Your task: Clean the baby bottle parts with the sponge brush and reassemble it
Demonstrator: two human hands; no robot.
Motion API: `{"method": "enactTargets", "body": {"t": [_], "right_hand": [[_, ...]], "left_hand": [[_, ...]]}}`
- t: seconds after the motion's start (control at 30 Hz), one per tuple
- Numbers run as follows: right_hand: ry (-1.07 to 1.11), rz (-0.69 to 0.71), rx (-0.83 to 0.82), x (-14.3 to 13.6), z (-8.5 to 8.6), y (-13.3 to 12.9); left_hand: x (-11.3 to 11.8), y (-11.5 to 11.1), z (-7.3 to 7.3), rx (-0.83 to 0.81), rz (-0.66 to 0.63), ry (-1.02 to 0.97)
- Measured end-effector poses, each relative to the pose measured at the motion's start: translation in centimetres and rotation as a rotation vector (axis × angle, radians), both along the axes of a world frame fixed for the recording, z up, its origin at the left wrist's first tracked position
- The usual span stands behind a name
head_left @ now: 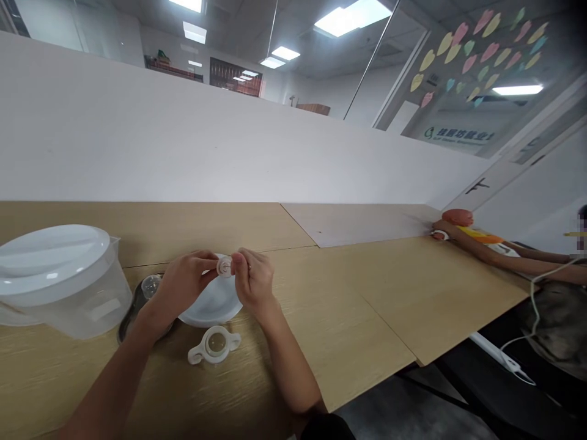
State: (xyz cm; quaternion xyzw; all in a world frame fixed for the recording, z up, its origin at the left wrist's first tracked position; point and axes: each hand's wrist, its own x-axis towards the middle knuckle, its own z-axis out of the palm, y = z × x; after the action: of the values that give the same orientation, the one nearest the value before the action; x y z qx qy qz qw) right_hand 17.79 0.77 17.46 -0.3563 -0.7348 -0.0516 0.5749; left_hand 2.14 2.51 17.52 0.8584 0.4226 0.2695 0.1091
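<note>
My left hand (pixel 186 278) and my right hand (pixel 254 281) are close together above a white bowl (pixel 211 308). Between their fingertips is a small round translucent white piece (pixel 224 266), possibly a bottle teat; its exact kind does not show. The left fingers pinch its left side, while the right thumb and curled fingers press on its right. Nearer me on the table lies a white two-handled bottle ring (pixel 215 345). Beside my left wrist, a clear plastic cap (pixel 151 285) sits on a dark tray (pixel 132 315), partly hidden by my forearm.
A large translucent lidded tub (pixel 87 305) stands at the left. At the far right another person's arms (pixel 486 250) reach across the wooden table (pixel 358 318) around a baby doll (pixel 479 235). A white cable (pixel 534 305) hangs there. A white partition (pixel 220 153) runs behind.
</note>
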Motion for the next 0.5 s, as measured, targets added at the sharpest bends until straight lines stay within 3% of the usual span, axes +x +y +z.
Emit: {"method": "enactTargets", "body": {"t": [0.13,0.3,0.5], "right_hand": [[-0.067,-0.04,0.012,-0.6,-0.9,1.1],[-0.058,-0.033,-0.051,-0.6,-0.7,1.3],[0.371,0.004,-0.165,0.9,0.4,-0.6]], "left_hand": [[0.1,-0.4,-0.2,-0.018,-0.028,-0.005],[0.0,-0.1,-0.4,-0.029,0.009,-0.02],[0.3,-0.7,1.0,-0.184,-0.025,-0.145]]}}
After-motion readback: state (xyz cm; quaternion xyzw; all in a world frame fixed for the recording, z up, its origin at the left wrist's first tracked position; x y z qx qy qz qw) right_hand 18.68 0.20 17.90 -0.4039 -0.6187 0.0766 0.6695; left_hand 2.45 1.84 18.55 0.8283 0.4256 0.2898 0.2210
